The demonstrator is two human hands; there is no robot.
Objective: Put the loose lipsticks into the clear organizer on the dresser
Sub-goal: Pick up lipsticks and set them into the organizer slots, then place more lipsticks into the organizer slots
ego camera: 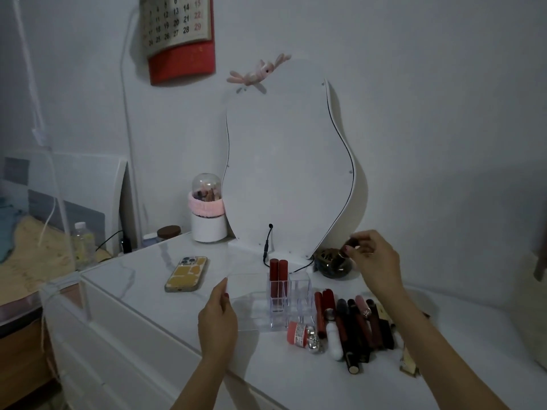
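Note:
The clear organizer stands on the white dresser in front of the mirror. Two red lipsticks stand upright in its back compartments. My left hand rests against the organizer's left side, fingers fairly straight. My right hand is raised to the right of the organizer and pinches a small dark lipstick above a dark round jar. Several loose lipsticks lie in a pile to the organizer's right, with a coral-pink tube at its front.
A phone in a yellow case lies at the dresser's left. A white curvy mirror with a black cable leans on the wall. A pink-banded brush holder stands behind, beside a brown-lidded jar. A bed lies to the left.

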